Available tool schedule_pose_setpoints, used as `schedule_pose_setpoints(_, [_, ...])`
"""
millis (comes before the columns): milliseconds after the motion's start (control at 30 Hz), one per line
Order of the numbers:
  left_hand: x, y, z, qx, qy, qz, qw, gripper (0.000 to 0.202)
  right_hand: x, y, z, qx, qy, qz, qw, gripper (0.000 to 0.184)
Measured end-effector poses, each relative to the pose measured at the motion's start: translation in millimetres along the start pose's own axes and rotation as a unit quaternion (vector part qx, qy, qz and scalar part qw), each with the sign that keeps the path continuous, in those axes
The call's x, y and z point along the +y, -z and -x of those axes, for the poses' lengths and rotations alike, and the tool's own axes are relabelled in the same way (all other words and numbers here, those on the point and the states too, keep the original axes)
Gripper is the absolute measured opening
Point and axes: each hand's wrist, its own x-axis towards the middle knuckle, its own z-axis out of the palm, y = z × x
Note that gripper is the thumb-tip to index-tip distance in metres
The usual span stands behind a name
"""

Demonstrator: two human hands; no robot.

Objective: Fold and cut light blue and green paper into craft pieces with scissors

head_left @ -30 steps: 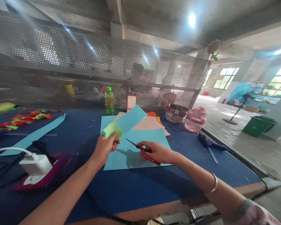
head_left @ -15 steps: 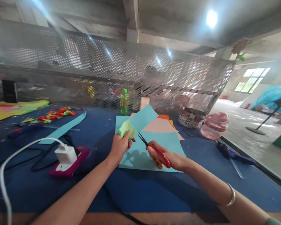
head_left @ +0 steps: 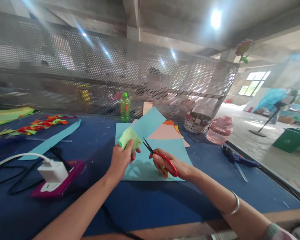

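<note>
My left hand (head_left: 122,158) pinches a small stack of light green paper (head_left: 130,137) between thumb and fingers, above the sheets. In my right hand (head_left: 168,163) is a pair of scissors (head_left: 165,162) with red and yellow handles and dark blades. The blade tips point up and left, close to the green paper but apart from it. Under both hands lies a large light blue sheet (head_left: 145,170). A blue strip of paper (head_left: 150,122) and pink paper (head_left: 166,132) rest on its far part, with orange paper (head_left: 169,122) peeking out behind.
A green bottle (head_left: 125,108), a woven basket (head_left: 197,122) and a pink plastic container (head_left: 220,130) stand along the back. A glue gun (head_left: 240,158) lies right. On the left are a purple power strip (head_left: 73,173) with a white charger (head_left: 53,171), a blue strip (head_left: 52,141) and red-orange scraps (head_left: 43,124).
The view has turned a little to the right, so things sit further left. Both hands keep hold of the green paper and the scissors, with hardly any change between them.
</note>
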Motion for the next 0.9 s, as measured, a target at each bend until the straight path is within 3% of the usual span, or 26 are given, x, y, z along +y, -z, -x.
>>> schedule_pose_setpoints(267, [1,-3.6,8,-0.066,-0.005,-0.026,0.997,0.037,4,-3,2,0.007,0.035,0.006,0.999,0.043])
schedule_pose_setpoints(533, [12,-8.6,14,-0.055,0.006,0.011,0.998,0.027,-3,-4,8,0.009,0.039,0.047,0.998,0.049])
schedule_pose_setpoints(900, [9,-8.4,12,-0.059,0.017,0.021,0.998,0.029,-1,0,10,0.003,0.057,0.068,0.996,0.042])
